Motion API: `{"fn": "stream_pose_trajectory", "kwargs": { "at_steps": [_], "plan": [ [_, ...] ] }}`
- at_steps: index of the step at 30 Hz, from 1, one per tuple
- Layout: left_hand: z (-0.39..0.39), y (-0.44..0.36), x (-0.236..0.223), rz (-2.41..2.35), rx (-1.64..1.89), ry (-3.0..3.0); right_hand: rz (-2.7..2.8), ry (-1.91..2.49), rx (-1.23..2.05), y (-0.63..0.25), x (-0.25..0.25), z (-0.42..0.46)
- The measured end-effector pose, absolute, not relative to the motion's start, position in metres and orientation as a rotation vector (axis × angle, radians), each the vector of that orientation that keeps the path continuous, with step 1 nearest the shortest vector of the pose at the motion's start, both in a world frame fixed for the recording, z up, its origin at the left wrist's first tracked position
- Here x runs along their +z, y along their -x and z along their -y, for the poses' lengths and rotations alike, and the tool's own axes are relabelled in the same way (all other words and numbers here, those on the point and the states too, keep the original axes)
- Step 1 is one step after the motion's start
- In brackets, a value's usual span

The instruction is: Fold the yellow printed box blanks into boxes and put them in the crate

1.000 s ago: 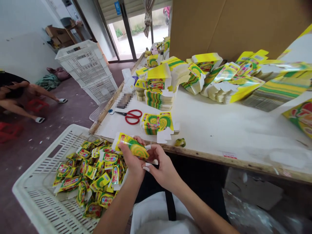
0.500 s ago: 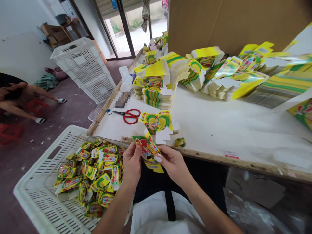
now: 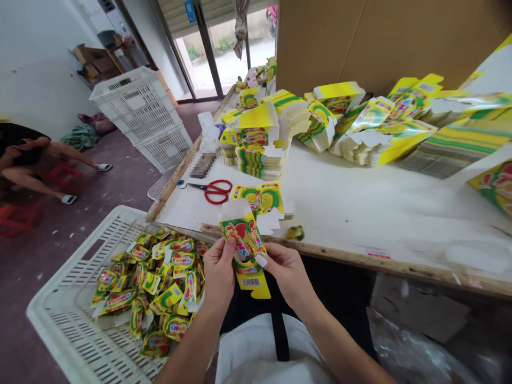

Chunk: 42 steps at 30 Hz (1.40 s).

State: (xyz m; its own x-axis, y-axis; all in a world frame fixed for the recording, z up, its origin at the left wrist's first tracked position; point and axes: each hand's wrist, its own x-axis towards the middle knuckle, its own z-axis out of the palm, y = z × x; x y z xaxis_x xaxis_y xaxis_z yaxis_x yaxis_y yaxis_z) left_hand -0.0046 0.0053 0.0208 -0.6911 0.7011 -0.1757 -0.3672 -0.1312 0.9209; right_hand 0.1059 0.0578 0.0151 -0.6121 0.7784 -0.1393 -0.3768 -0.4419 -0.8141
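Observation:
Between my two hands is a yellow and green printed carton (image 3: 240, 242), a small cardboard box with its end flaps sticking out. My left hand (image 3: 219, 266) pinches its left side with the thumb on the printed face. On the right edge, my right hand (image 3: 286, 266) grips it with thumb and fingers. Just beyond the carton, more flat cartons (image 3: 262, 196) lie on the white table (image 3: 336, 213). Red-handled scissors (image 3: 218, 191) rest to their left. Small wrapped packs (image 3: 160, 288) in the same colours fill a white plastic crate (image 3: 52, 298) at my left.
Stacks of flat cartons (image 3: 260, 160) stand along the table's back, before a large cardboard sheet (image 3: 320, 42). White crates (image 3: 140, 112) are piled on the floor at left. A seated person (image 3: 28, 149) is at the far left. A yellow-green band (image 3: 295, 232) lies near the table edge.
The carton has turned so its front face now shows flatter toward me, with a barcode flap hanging below. Both hands stay on it. The view has shifted slightly.

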Motion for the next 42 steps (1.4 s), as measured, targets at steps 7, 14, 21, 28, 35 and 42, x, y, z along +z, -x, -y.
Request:
{"fn": "stream_pose_trajectory", "kwargs": {
  "at_steps": [7,14,21,28,35,42],
  "plan": [
    [-0.002,0.004,0.019,-1.387,1.900,-0.415,1.184,0.736,1.891,-0.109,0.019,-0.052],
    [0.005,0.004,0.017,-1.336,1.750,-0.529,1.203,0.758,1.845,-0.116,0.023,-0.054],
    [0.004,0.018,0.021,-1.329,1.808,-0.499,1.586,0.743,1.745,-0.124,0.022,-0.058],
    [0.007,0.039,0.037,-1.257,1.754,-0.574,2.165,0.610,1.347,-0.147,0.038,-0.061],
    [0.019,0.053,0.061,-1.285,1.089,-1.151,2.450,0.493,0.581,-0.175,0.057,-0.073],
    [0.014,-0.001,0.044,-1.710,0.898,-1.403,1.939,0.674,0.669,-0.168,0.032,-0.064]
  ]
}}
